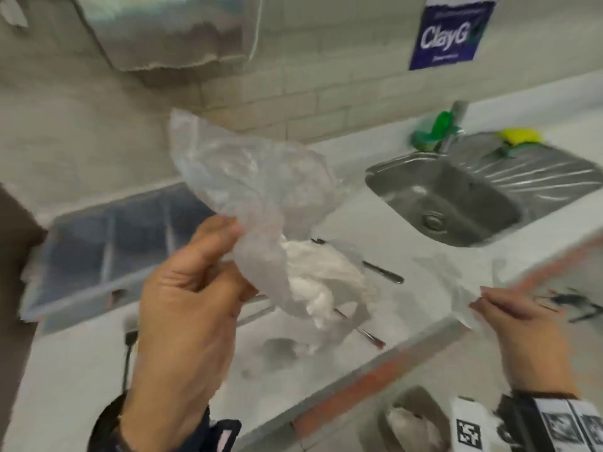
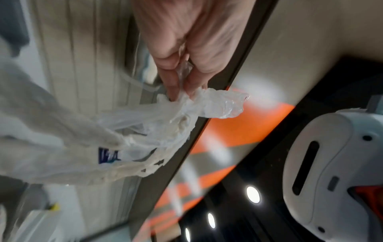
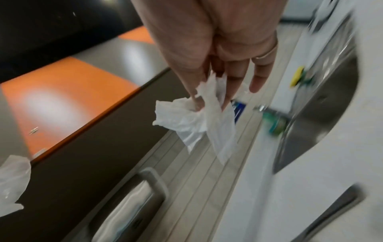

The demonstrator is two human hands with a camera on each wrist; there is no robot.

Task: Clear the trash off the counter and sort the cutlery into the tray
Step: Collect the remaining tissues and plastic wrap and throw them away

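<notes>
My left hand point(image 1: 225, 243) is raised over the counter and grips a crumpled clear plastic bag point(image 1: 254, 177); the left wrist view shows the fingers point(image 2: 174, 88) pinching that bag point(image 2: 209, 104). At the counter's front edge my right hand point(image 1: 486, 300) pinches a thin white plastic scrap point(image 1: 463, 288), and the scrap point(image 3: 196, 121) hangs from the fingertips in the right wrist view. Crumpled white paper point(image 1: 319, 275) lies on the counter among pieces of cutlery point(image 1: 383, 272) point(image 1: 368, 334). A clear divided tray point(image 1: 107, 243) sits at the back left.
A steel sink point(image 1: 456, 197) lies to the right, with a green bottle point(image 1: 434, 128) and a yellow sponge point(image 1: 518, 135) behind it. A bin point(image 1: 411, 422) with a liner stands below the counter edge. A black cable point(image 1: 127, 353) runs across the near left counter.
</notes>
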